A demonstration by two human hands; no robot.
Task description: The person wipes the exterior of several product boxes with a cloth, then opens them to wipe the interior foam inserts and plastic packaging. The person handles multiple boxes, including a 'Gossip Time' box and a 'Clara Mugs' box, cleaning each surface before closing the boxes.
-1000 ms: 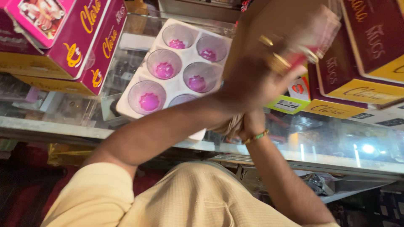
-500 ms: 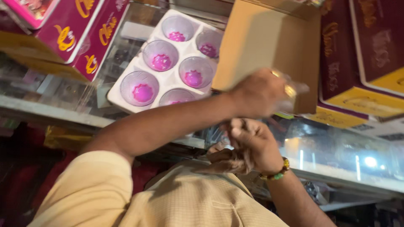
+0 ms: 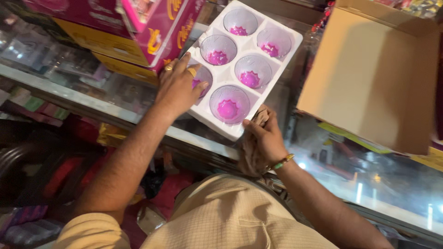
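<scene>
A white moulded tray lies tilted on a glass counter, with several clear glasses with pink bases standing in its cells. My left hand, wearing rings, is closed over the glass in the near-left cell. My right hand, with a beaded bracelet at the wrist, holds a crumpled brown cloth. Its thumb touches the tray's near corner.
An open brown cardboard box stands to the right of the tray. Stacked magenta and yellow cartons sit at the upper left, touching the tray's left side. The glass counter shows goods beneath it.
My left hand, which held a glass up near the cardboard box, has come down and left to the tray's near-left cell. My right hand with the cloth has moved up to the tray's corner.
</scene>
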